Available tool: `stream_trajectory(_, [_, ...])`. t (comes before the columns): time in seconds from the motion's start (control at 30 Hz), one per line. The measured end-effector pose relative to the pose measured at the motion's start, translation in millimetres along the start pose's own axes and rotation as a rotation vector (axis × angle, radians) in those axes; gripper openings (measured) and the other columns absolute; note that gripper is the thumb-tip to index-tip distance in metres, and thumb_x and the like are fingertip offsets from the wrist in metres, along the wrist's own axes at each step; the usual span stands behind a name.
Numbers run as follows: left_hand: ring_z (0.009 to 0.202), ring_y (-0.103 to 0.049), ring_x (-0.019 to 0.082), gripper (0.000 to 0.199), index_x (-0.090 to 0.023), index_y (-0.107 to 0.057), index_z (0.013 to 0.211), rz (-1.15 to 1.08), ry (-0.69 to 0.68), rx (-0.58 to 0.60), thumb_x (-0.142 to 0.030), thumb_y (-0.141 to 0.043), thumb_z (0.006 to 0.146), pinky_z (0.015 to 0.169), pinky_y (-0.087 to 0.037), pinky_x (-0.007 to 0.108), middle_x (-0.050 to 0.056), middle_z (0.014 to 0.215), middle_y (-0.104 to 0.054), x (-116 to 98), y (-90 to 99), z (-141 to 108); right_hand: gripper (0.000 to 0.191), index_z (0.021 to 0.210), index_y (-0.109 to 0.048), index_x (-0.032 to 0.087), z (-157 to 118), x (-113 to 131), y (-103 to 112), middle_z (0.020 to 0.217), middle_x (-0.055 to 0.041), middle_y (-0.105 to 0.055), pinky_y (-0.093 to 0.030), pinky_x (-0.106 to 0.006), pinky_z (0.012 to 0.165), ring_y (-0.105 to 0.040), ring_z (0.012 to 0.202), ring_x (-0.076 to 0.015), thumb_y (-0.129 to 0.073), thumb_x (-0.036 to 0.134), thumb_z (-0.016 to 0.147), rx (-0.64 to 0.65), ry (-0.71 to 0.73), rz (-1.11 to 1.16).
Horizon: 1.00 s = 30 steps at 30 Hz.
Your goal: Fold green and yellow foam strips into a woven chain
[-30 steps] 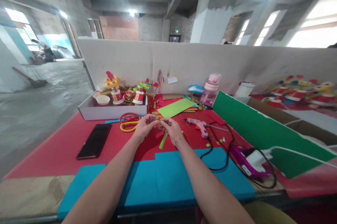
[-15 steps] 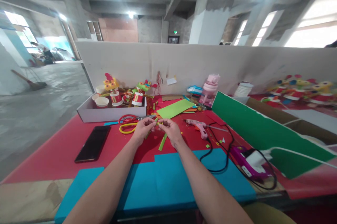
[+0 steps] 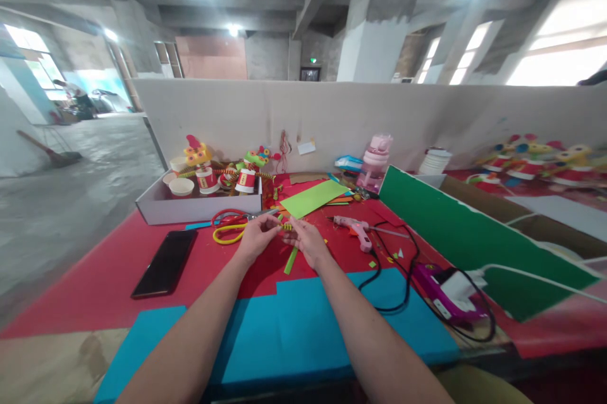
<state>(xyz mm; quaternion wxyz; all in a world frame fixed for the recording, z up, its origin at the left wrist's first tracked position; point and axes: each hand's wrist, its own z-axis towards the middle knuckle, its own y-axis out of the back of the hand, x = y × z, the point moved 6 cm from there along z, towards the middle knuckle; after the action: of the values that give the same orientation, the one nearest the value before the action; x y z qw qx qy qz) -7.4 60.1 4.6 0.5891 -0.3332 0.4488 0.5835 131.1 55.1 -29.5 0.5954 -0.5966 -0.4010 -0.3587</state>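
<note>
Between my fingertips, above the red table covering, is a small folded paper strip (image 3: 286, 227) in yellow-green with dark bands. My left hand (image 3: 258, 238) pinches its left end; my right hand (image 3: 307, 242) has closed fingers at its right end. A flat light-green paper strip (image 3: 291, 260) lies below the right hand. Just left of my left hand rest scissors with yellow handles (image 3: 228, 236) and a red-handled pair (image 3: 226, 217). A light-green paper sheet (image 3: 313, 199) lies beyond my hands. To the right is a pink glue gun (image 3: 356, 230) on its side.
A white box (image 3: 199, 210) at the back left holds paper cups and paper-cup figures. A black phone (image 3: 165, 263) lies left. At right are a green board (image 3: 474, 239), a purple power strip (image 3: 448, 296) and cables. Blue sheets (image 3: 303, 334) cover the front edge.
My right fingers have shifted slightly on the folded strip, and more of it shows between my hands. The view has moved a little; the table things stay put.
</note>
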Motion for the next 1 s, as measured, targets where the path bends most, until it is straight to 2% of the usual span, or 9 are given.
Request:
stream_trajectory(0.07, [0.062, -0.054, 0.012, 0.023, -0.015, -0.067, 0.081, 0.024, -0.020, 0.050, -0.034, -0.073, 0.068, 0.060, -0.043, 0.023, -0.001, 0.066, -0.062, -1.1, -4.1, -0.4, 0.043, 0.077, -0.065, 0.017, -1.4, -2.2, -3.4, 0.067, -0.0011, -0.066, -0.054, -0.027, 0.061, -0.060, 0.057, -0.0111, -0.080, 0.053, 0.058, 0.045, -0.029, -0.014])
stream_trajectory(0.13, [0.066, -0.056, 0.013, 0.025, -0.015, -0.066, 0.083, 0.025, -0.020, 0.066, -0.036, -0.072, 0.069, 0.063, -0.045, 0.024, 0.001, 0.070, -0.064, -2.8, -5.9, -1.1, 0.044, 0.076, -0.065, 0.017, -2.4, -0.2, -3.7, 0.066, -0.0001, -0.066, -0.054, -0.027, 0.062, -0.061, 0.058, -0.0112, -0.082, 0.051, 0.054, 0.043, 0.003, -0.021])
stream_trajectory(0.27, [0.061, -0.055, 0.012, 0.030, -0.015, -0.065, 0.086, -0.032, 0.034, 0.064, -0.043, -0.067, 0.075, 0.059, -0.044, 0.023, 0.000, 0.067, -0.062, -2.4, -6.6, -2.4, 0.044, 0.078, -0.065, 0.017, -3.1, 6.0, -2.8, 0.069, 0.0010, -0.067, -0.054, -0.028, 0.067, -0.062, 0.063, -0.0123, -0.084, 0.047, 0.052, 0.014, 0.091, -0.028])
stream_trajectory(0.43, [0.060, -0.055, 0.012, 0.031, -0.015, -0.067, 0.085, -0.010, 0.027, 0.096, -0.041, -0.073, 0.069, 0.057, -0.043, 0.023, 0.001, 0.068, -0.064, 0.3, -9.2, -2.7, 0.044, 0.081, -0.064, 0.018, -3.3, 6.9, -6.3, 0.071, 0.0005, -0.068, -0.054, -0.031, 0.072, -0.064, 0.067, -0.0144, -0.083, 0.046, 0.054, 0.041, 0.128, -0.039])
stream_trajectory(0.63, [0.058, -0.051, 0.011, 0.026, -0.015, -0.066, 0.082, -0.006, 0.022, 0.050, -0.036, -0.072, 0.069, 0.055, -0.039, 0.022, -0.001, 0.063, -0.059, 3.1, -5.6, -0.8, 0.043, 0.080, -0.065, 0.017, -1.4, 5.9, -4.2, 0.073, 0.0005, -0.068, -0.054, -0.031, 0.075, -0.064, 0.067, -0.0138, -0.083, 0.044, 0.053, 0.038, 0.123, -0.038])
stream_trajectory(0.83, [0.055, -0.046, 0.009, 0.021, -0.015, -0.066, 0.082, 0.037, 0.026, -0.042, -0.032, -0.070, 0.069, 0.054, -0.034, 0.021, -0.004, 0.060, -0.052, 2.5, 4.5, 1.3, 0.043, 0.082, -0.066, 0.017, 2.6, 7.3, 4.5, 0.072, 0.0020, -0.065, -0.055, -0.029, 0.071, -0.062, 0.064, -0.0113, -0.084, 0.043, 0.053, -0.008, 0.152, -0.017])
stream_trajectory(1.0, [0.056, -0.045, 0.010, 0.022, -0.016, -0.068, 0.084, 0.041, -0.020, -0.027, -0.031, -0.071, 0.068, 0.054, -0.035, 0.022, -0.004, 0.060, -0.050, -3.0, 4.7, 0.6, 0.038, 0.079, -0.065, 0.017, 3.1, 2.4, 5.9, 0.069, 0.0005, -0.065, -0.055, -0.027, 0.066, -0.060, 0.060, -0.0102, -0.080, 0.047, 0.061, -0.031, 0.078, 0.036])
